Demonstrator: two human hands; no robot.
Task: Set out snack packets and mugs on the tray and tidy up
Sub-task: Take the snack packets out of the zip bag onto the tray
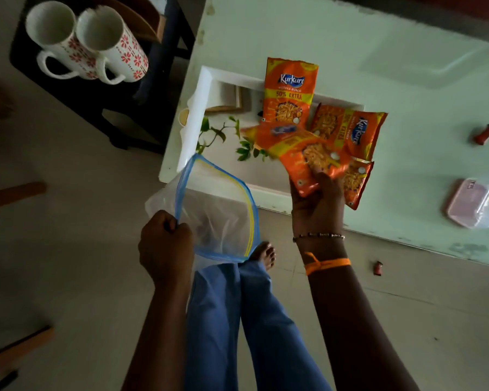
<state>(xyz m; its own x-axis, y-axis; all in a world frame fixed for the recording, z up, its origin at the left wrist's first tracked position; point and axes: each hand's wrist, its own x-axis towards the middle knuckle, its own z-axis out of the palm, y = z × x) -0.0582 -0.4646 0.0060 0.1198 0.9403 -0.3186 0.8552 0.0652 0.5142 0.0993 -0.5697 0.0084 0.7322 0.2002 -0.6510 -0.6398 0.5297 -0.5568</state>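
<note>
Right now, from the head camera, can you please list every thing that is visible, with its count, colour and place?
Snack packets: four, orange; two lying on the tray, one held above it, one under the held one.
Tray: one, white with leaf print, on the table corner.
Table: one, pale green, upper right.
Zip bag: one, clear with blue and yellow edge, hanging below the tray.
Mugs: two, white with red flowers, on a dark stand at upper left.
Lidded box: one, pink, right table edge.
Small wrappers: two, red; one on the table, one on the floor.
Left hand: grips the bag's rim.
Right hand: holds one packet.
</note>
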